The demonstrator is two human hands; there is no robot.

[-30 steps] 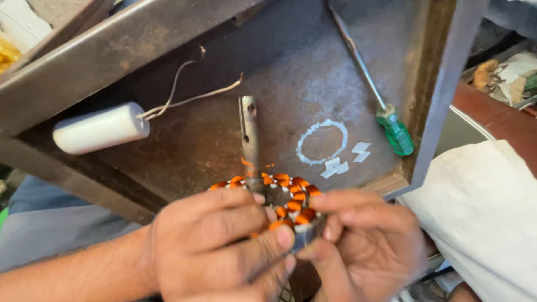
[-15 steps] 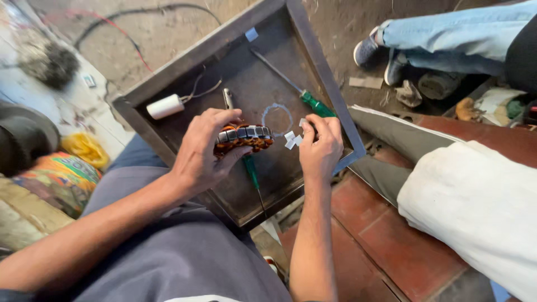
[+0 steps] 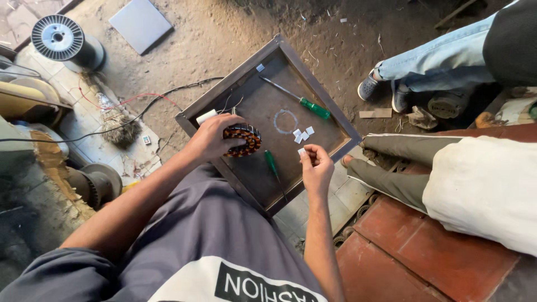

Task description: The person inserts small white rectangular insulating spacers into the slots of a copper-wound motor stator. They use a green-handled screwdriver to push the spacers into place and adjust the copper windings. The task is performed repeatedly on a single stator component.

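The left hand (image 3: 210,140) is gripping the copper-wound motor core (image 3: 243,140) over the wooden tray (image 3: 335,120); the right hand (image 3: 316,165) is pinching a small white slip (image 3: 302,151) beside it.

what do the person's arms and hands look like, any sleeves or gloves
Both arms are bare from the upper arm down: no long sleeves, gloves, watch or rings that show. The left hand and right hand are bare. A grey short sleeve covers the left upper arm.
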